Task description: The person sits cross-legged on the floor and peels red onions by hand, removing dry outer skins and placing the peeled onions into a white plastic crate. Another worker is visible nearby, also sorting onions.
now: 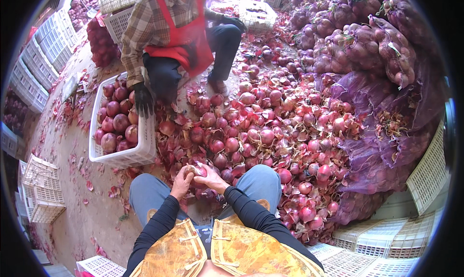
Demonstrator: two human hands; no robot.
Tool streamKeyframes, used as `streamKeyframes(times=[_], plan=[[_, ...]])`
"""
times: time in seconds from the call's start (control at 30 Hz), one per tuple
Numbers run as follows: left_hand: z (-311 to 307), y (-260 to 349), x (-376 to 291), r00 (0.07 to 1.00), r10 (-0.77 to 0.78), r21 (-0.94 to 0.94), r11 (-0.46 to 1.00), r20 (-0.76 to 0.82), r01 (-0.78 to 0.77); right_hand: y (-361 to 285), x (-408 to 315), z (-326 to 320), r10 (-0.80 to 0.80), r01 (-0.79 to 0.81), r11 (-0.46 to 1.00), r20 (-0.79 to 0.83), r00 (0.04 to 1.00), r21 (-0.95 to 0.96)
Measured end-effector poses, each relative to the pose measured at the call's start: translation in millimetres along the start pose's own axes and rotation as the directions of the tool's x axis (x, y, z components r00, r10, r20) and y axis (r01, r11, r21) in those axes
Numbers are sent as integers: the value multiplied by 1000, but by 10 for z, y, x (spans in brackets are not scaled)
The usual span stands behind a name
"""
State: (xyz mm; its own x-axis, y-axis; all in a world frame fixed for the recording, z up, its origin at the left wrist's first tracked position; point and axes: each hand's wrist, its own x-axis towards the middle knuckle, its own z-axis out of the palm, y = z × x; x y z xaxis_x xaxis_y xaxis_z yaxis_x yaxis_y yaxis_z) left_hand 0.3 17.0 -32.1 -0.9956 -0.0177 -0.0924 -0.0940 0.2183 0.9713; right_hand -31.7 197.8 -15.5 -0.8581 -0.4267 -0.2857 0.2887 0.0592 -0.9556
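Note:
My left hand (182, 182) and my right hand (212, 178) meet in front of my knees, both closed around one red onion (200, 171) with papery skin on it. Beyond them spreads a heap of loose red onions (267, 136) mixed with dry peelings. A white plastic crate (148, 139) holding large red onions (120, 123) stands to the front left. A co-worker's gloved hand (143, 100) rests at that crate's right rim.
A person in a red apron (186, 38) sits across from me. Purple mesh sacks of onions (362, 48) are piled at the right. White crates (43, 190) stand at the left, with more crates (380, 237) at the lower right. Onion skins litter the floor (78, 182).

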Motion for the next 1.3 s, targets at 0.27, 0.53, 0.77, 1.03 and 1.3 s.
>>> streamKeyframes(times=[0.27, 0.53, 0.77, 1.03, 1.3], plan=[[-65, 103, -3, 977, 173, 280, 951, -122, -133, -105, -37, -40, 30, -26, 997, 47, 998, -77], [-16, 256, -8, 952, 278, 357, 908, -126, -218, -11, 15, -74, -19, 26, 995, 69, 997, -101], [-112, 256, 53, 937, 182, 281, 955, -299, -96, -178, -40, -48, -113, 113, 994, 90, 989, -1], [-265, -185, 118, 917, 6, 115, 992, -400, 43, -183, -45, -124, -110, 111, 994, 66, 992, -17], [-21, 249, 6, 921, -359, -448, 805, 152, 388, -292, -114, -76, -151, 183, 970, 194, 969, -158]])
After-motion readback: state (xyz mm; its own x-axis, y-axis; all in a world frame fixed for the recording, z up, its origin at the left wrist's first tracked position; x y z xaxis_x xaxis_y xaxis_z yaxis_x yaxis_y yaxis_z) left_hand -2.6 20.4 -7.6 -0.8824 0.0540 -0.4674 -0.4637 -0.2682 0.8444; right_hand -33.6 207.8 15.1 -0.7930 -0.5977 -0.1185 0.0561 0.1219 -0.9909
